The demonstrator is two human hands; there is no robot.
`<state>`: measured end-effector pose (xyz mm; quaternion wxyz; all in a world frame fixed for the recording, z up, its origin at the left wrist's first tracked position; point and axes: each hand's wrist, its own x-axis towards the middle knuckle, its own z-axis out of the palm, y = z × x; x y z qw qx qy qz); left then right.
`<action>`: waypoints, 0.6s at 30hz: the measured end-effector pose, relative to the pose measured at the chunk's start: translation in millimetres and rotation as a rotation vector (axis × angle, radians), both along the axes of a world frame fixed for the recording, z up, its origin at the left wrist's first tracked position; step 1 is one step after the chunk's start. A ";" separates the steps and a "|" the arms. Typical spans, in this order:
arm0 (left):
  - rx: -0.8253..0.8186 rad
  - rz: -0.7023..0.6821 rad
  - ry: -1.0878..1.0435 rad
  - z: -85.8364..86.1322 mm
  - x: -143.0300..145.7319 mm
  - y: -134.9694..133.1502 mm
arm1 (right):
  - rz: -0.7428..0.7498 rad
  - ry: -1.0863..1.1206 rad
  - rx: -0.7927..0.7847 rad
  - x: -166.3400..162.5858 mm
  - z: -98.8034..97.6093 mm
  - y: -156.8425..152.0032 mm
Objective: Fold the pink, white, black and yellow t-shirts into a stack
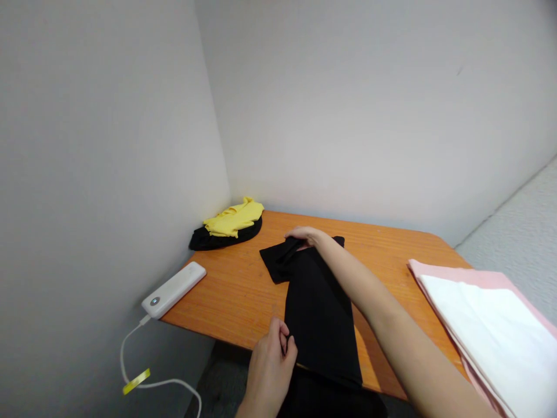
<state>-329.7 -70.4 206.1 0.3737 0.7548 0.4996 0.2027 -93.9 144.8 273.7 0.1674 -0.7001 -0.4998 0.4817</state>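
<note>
A black T-shirt (319,316) lies lengthwise on the wooden table, doubled over into a narrow shape, with a short sleeve (274,261) sticking out to the left. At its near left corner my left hand (272,360) is closed, pinching the hem edge between thumb and fingers. My right hand (304,237) reaches across the shirt to the far end and is closed on bunched cloth near the shoulder. Part of the shirt's far end is hidden behind my right hand and forearm. The near hem reaches the table's front edge.
In the far left corner, a yellow garment (235,219) lies on black cloth (204,239). A white power bank (174,290) with a cable (165,382) sits at the left edge. Folded white cloth (491,331) rests on pink cloth (461,273) at right. Walls border the table (226,296).
</note>
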 end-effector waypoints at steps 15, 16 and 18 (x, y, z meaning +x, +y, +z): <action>0.209 0.089 0.260 13.1 -11.2 4.5 | -0.124 -0.353 0.487 75.0 -7.8 -52.9; 0.195 0.071 0.261 12.6 -10.0 5.5 | -0.166 -0.449 0.494 87.9 -11.4 -60.3; 0.173 0.028 0.241 11.1 -5.0 6.1 | -0.232 -0.618 0.483 108.1 -22.7 -75.4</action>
